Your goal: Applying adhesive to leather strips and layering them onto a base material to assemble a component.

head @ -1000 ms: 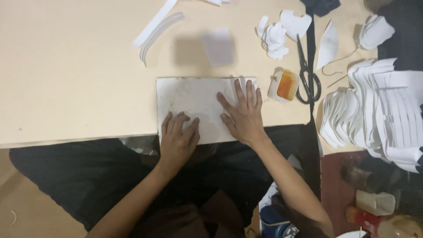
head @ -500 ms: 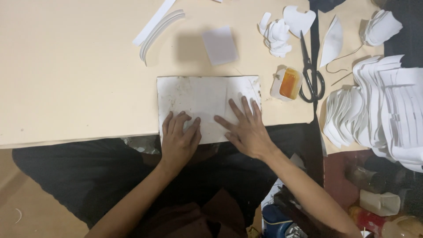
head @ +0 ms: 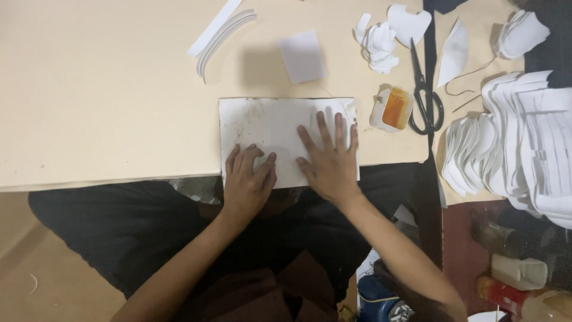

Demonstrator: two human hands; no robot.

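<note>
Where left hand (head: 249, 179) and right hand (head: 329, 161) press flat, open: one white sheet (head: 268, 128), near edge hidden; possibly stained.

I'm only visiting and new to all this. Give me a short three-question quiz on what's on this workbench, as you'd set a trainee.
1. True or false: both hands rest on the smudged white sheet.
2. Which lies right beside the small tub of orange paste? A) black scissors B) a hammer C) a ruler
3. Fill in: the right hand lies flat with its fingers ____.

Key:
1. True; the left hand presses the sheet's near edge.
2. A
3. spread
</note>
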